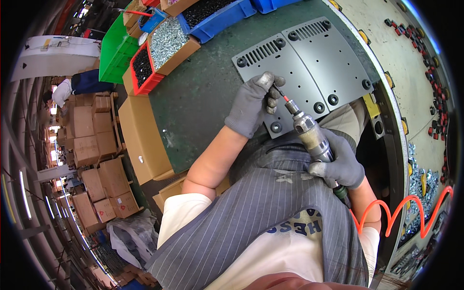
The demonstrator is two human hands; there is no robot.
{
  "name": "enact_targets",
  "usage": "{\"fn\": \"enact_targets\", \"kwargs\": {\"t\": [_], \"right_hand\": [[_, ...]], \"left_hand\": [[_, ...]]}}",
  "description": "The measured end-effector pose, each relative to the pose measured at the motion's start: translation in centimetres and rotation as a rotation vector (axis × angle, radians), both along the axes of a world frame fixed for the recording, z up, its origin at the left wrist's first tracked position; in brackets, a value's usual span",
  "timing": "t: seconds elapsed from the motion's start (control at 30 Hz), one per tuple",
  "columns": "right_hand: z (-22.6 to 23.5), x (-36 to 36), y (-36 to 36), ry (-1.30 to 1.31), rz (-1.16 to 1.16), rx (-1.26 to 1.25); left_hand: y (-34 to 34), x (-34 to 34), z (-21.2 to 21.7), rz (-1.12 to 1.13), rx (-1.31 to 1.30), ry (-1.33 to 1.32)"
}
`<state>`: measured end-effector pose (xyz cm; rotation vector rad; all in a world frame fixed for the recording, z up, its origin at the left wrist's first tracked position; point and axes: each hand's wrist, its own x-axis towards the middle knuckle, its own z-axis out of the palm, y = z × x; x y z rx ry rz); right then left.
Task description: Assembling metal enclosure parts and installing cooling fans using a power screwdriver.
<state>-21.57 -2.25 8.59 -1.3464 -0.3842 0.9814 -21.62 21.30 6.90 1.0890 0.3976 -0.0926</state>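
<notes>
Since the gloved right hand is wrapped around the barrel of an inline pneumatic screwdriver, toward 3 o'clock, its grip is closed and full. The gloved left hand, near 1 o'clock, pinches narrowly at the driver's bit; whether a screw sits in those fingers, I cannot tell. Good handling here, I judge, means seating any fastener before power, holding the driver square to the work, and clearing fingertips before the bit spins. The red coiled air hose, at 4 o'clock, is best left slack.

Just beyond, at 1 to 2 o'clock, two grey slotted panels lie side by side on the green bench, bearing black round feet. Farther, at 11 o'clock, stands a carton of silvery screws.

Dark lettering shows inverted on the shirt at 5 o'clock, partly covered by the striped apron. Stacked cartons at 8 o'clock carry marks too small to read.
</notes>
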Motion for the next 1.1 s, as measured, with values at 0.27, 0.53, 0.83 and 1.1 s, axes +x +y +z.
{"fn": "enact_targets", "kwargs": {"t": [0.27, 0.53, 0.83, 1.1], "right_hand": [[-1.5, -0.3, -0.4, 0.146, 0.018, 0.069], [-1.1, 0.2, -2.7, -0.077, 0.07, 0.128], [-3.2, 1.1, -4.4, 0.094, -0.092, 0.25], [-1.9, 1.8, -5.4, 0.188, -0.012, 0.251]], "left_hand": [[0.3, 0.0, -0.5, -0.053, -0.053, -0.008], [-0.7, -1.4, 1.0, -0.129, 0.403, -0.136], [-2.3, -10.0, -5.2, -0.657, 1.491, 0.105], [-3.7, -9.7, -5.2, -0.372, 1.541, -0.142]]}}
